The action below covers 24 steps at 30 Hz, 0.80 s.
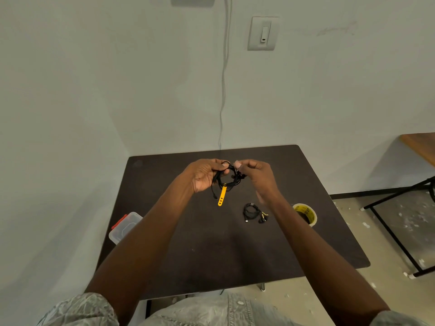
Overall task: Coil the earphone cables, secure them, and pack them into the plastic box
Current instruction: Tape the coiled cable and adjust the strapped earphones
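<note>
Above the dark table [211, 250] my left hand [204, 175] grips a coil of black earphone cable [229, 178]. A yellow strap [222, 196] hangs down from the coil. My right hand [255, 176] pinches the coil's right side between thumb and fingertips. A second coiled black earphone [253, 212] with gold-trimmed buds lies on the table to the right. The clear plastic box [124, 228] with a red latch sits at the table's left edge, partly overhanging it.
A roll of yellow tape [305, 214] stands at the table's right, behind my right forearm. A white wall with a hanging cable is behind the table. Another table's black legs [395, 231] stand on the floor at the right.
</note>
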### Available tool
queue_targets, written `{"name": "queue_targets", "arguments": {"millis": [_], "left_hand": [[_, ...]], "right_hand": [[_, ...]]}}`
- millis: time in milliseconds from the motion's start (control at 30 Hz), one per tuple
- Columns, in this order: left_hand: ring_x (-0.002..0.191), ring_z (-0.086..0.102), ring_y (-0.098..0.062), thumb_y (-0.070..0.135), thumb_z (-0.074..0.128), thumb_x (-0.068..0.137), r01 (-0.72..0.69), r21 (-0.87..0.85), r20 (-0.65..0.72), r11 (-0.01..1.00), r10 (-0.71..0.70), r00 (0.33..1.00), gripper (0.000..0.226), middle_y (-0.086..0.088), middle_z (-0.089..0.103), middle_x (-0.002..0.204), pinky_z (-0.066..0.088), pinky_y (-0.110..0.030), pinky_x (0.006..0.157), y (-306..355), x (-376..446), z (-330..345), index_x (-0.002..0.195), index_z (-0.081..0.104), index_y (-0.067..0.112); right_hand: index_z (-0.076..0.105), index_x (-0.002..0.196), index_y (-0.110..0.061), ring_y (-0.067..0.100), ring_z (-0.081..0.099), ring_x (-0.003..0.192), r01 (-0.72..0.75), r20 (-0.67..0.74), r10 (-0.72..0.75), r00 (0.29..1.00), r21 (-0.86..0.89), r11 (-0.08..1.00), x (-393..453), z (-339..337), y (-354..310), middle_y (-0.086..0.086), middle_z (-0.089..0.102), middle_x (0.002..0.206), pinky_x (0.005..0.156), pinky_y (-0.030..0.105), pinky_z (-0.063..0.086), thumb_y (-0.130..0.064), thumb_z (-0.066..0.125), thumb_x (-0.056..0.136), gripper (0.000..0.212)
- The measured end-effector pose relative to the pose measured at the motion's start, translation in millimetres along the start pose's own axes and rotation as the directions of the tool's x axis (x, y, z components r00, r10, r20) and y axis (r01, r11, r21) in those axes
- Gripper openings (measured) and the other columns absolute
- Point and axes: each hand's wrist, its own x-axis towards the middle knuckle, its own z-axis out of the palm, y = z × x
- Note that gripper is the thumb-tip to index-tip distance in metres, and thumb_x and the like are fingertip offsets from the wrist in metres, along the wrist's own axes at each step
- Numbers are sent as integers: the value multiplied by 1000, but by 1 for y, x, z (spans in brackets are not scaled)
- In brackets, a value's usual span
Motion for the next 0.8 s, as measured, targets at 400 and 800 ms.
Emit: {"name": "queue_targets", "arguments": {"millis": [400, 800], "left_hand": [[65, 67, -13, -8, 55, 88, -74, 58, 40, 996, 72, 997, 13, -12, 68, 84, 54, -19, 57, -2, -1, -1, 95, 64, 0], [89, 70, -10, 10, 75, 80, -433, 765, 129, 477, 545, 828, 25, 1, 74, 95, 54, -29, 88, -16, 6, -3, 103, 68, 14]], "right_hand": [[71, 91, 2, 14, 61, 68, 14, 35, -12, 999, -51, 999, 1, 1, 0, 15, 69, 79, 63, 18, 49, -2, 72, 82, 9], [70, 90, 5, 11, 59, 64, 19, -73, -23, 997, -53, 998, 3, 8, 2, 9, 68, 74, 60, 19, 47, -2, 71, 84, 9]]}}
